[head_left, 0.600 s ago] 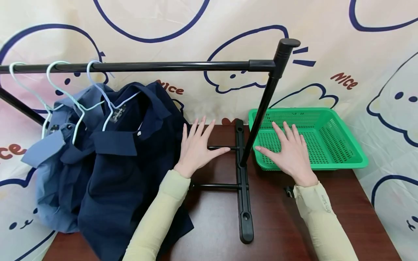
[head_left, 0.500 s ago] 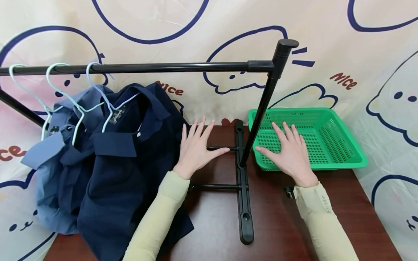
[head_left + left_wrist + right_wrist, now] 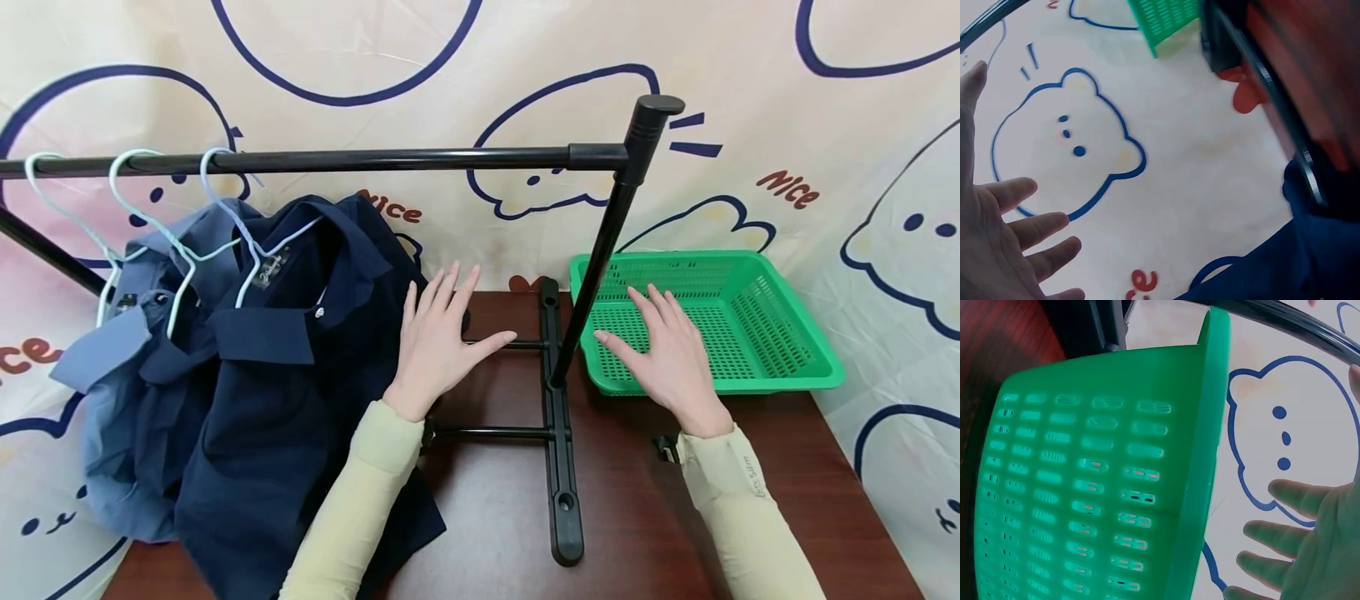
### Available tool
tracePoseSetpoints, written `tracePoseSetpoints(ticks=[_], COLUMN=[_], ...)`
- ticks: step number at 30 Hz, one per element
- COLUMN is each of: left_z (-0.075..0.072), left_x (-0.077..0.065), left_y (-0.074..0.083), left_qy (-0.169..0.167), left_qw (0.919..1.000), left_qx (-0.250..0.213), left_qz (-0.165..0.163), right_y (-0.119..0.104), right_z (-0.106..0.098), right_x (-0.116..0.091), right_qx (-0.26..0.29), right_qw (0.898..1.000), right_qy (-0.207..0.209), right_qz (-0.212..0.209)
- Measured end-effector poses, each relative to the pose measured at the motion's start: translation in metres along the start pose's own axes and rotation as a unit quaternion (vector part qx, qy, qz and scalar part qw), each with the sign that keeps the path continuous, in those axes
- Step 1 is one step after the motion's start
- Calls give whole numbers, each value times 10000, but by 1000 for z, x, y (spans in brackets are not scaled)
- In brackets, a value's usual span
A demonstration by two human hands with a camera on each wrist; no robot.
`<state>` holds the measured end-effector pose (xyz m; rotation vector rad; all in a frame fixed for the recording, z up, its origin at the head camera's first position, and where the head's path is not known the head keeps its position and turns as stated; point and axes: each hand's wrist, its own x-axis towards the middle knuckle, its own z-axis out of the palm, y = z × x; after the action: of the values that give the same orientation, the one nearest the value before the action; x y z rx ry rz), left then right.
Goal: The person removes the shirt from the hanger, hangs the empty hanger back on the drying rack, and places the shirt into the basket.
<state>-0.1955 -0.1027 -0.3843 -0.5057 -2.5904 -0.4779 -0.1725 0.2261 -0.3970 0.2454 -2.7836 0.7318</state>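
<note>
My left hand is held out with straight, spread fingers and holds nothing. It hovers beside a dark navy shirt, overlapping its right edge in the head view. Three light hangers, including a pale blue hanger inside the navy shirt, hook over the black rail. A lighter blue shirt hangs further left, with another dark garment between. My right hand has its fingers extended in front of a green plastic basket, and its palm shows bare in the right wrist view.
The rack's black upright rises between my hands from a long foot on the brown table. Low crossbars run left from the foot. A patterned curtain stands behind everything.
My left hand has shifted a little to the left, nearer the navy shirt. The right hand has moved slightly right and down. The head view has tilted slightly.
</note>
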Motion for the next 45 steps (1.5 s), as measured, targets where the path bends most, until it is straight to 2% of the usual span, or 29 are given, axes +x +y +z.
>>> tracePoseSetpoints(ticks=[7, 13, 18, 22, 27, 30, 34, 41, 43, 45], left_z=[-30, -55, -73, -89, -113, -129, -147, -154, -155, -156], left_x=[-2, -5, -10, -16, -24, -29, -39, -59, -64, -68], left_y=[3, 9, 14, 16, 20, 20, 13, -10, -15, -20], left_qy=[634, 1342, 1877, 2298, 3044, 3486, 3726, 3350, 3227, 3127], left_qw=[9977, 9896, 9790, 9688, 9472, 9326, 9235, 9258, 9234, 9168], left_qx=[-229, -410, -587, -722, -888, -911, -791, -384, -263, -196], left_qz=[70, 321, 546, 581, 480, 222, -444, -1708, -2062, -2476], right_y=[0, -2, -6, -9, -13, -15, -16, -22, -24, -25], right_z=[-1, -3, -3, -3, -4, -5, -5, -6, -6, -5], right_x=[-3, -6, -7, -9, -11, -12, -14, -16, -17, -18], right_qx=[193, 377, 489, 550, 678, 732, 759, 819, 859, 919], right_qw=[9997, 9990, 9984, 9977, 9958, 9948, 9939, 9925, 9922, 9916], right_qy=[144, 222, 269, 377, 574, 651, 726, 781, 768, 756], right_qz=[-31, -38, -81, -112, -210, -275, -343, -453, -481, -511])
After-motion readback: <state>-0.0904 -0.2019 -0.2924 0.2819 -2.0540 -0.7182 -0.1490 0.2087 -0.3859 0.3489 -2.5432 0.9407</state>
